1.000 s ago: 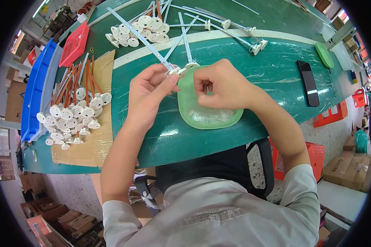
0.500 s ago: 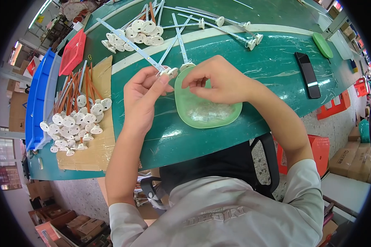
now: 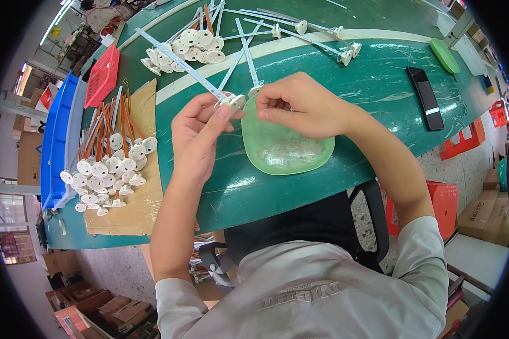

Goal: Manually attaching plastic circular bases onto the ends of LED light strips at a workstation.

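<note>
My left hand pinches the white round base of a narrow LED strip between thumb and fingers. The strip slants away to the far left, and its round base faces right. Over the far side of a light green bowl, my right hand is closed with the fingertips pressed together. Whatever those fingertips hold, if anything, is too small to make out. Small clear plastic pieces lie in the bowl. A short gap separates the two hands.
More strips with white round bases lie in a pile beyond my hands. Another heap with brown strips rests on cardboard at left, beside a red basket and blue bin. A phone lies at right.
My right hand's fingers have curled in more tightly and drawn slightly away from the strip's base. The left hand keeps its hold on the LED strip. The whole view has shifted a little.
</note>
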Demonstrator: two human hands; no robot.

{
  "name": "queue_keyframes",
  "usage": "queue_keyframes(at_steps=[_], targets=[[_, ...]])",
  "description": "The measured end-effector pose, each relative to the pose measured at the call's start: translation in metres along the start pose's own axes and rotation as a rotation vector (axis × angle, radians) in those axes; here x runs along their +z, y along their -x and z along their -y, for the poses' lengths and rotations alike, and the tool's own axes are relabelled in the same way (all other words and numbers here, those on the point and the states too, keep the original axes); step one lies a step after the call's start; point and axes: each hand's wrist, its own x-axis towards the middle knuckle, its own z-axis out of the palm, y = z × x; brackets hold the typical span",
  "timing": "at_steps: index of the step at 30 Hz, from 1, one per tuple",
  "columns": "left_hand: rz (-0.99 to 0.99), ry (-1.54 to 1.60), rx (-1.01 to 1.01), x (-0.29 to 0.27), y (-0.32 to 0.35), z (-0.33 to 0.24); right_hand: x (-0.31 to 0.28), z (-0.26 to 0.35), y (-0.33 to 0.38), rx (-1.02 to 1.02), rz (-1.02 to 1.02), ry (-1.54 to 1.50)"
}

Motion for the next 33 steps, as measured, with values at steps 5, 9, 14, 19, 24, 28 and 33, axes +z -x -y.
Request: queue_keyframes(at_steps=[5, 9, 14, 19, 24, 28, 33], targets=[[0.062, 0.107, 0.018, -0.002, 0.002, 0.003, 0.001, -0.002, 0.000, -0.044, -0.020, 0.051], [0.138, 0.244, 0.041, -0.002, 0.002, 0.003, 0.005, -0.001, 0.000, -0.085, -0.103, -0.009], [0.186, 0.323, 0.011, -0.006, 0.003, 0.009, 0.007, -0.001, 0.001, 0.015, -0.146, 0.012], [0.232, 0.312, -0.001, -0.005, 0.005, 0.007, 0.011, 0.001, 0.002, -0.065, -0.292, 0.217], [0.238, 0.377, -0.008, -0.006, 0.003, 0.008, 0.015, -0.007, -0.003, -0.297, -0.506, 0.287], [0.193, 0.207, 0.061, -0.004, 0.004, 0.009, 0.014, 0.002, -0.001, -0.209, -0.450, 0.049], [0.168, 0.189, 0.184, 0.002, 0.005, 0.010, 0.017, 0.010, 0.000, 0.134, -0.400, -0.538]])
